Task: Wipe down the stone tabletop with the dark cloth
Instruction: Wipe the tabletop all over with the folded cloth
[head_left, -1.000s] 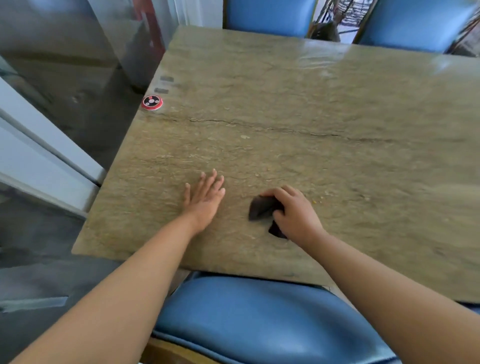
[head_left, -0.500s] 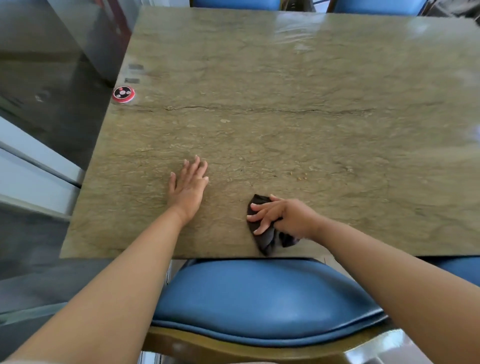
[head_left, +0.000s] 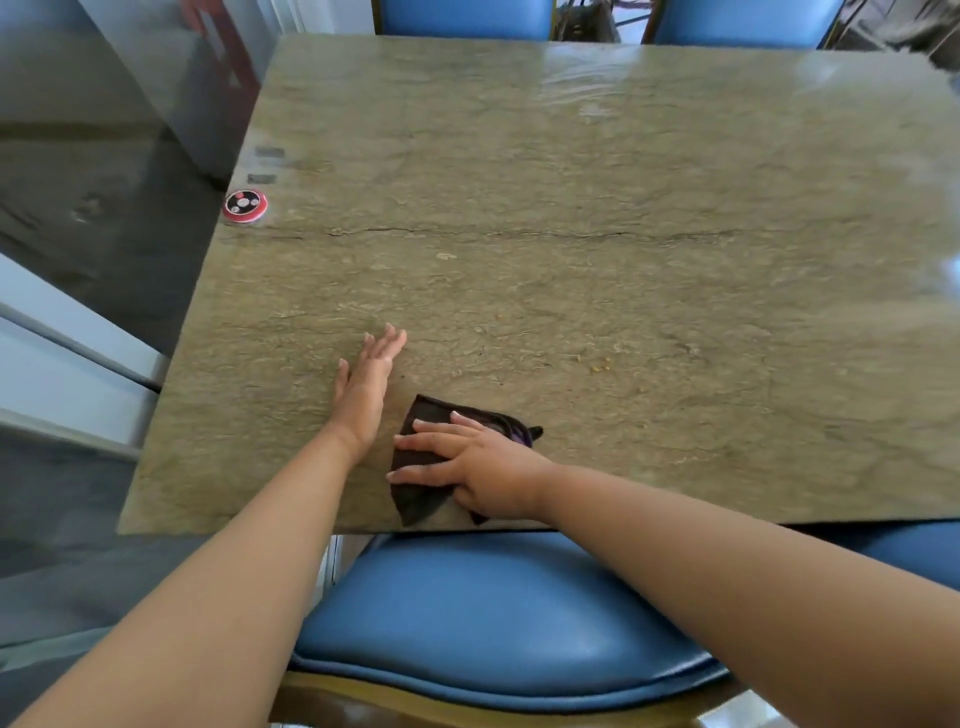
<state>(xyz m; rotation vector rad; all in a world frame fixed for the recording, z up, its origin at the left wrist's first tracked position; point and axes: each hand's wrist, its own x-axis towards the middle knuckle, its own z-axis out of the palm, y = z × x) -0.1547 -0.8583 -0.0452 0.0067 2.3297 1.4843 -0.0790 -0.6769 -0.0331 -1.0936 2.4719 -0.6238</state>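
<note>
The stone tabletop (head_left: 597, 218) is greenish-brown, with a thin crack running across its middle. A dark cloth (head_left: 423, 457) lies flat on it near the front edge. My right hand (head_left: 478, 470) presses down on the cloth with straight, spread fingers pointing left, covering its right part. Just left of the cloth, my left hand (head_left: 366, 387) rests flat on the bare stone, fingers straight and together, not touching the cloth. A few small yellowish crumbs (head_left: 600, 366) lie on the stone to the right of the hands.
A round red and black disc (head_left: 245, 206) sits at the table's left edge, with two grey marks (head_left: 265, 165) behind it. A blue padded chair (head_left: 498, 618) stands under the front edge. Two more blue chairs (head_left: 462, 15) stand at the far side. Dark floor lies to the left.
My right hand went from bunching the cloth to pressing it flat, and slid it toward the front edge and leftward, closer to my left hand. My left hand stayed flat on the stone.
</note>
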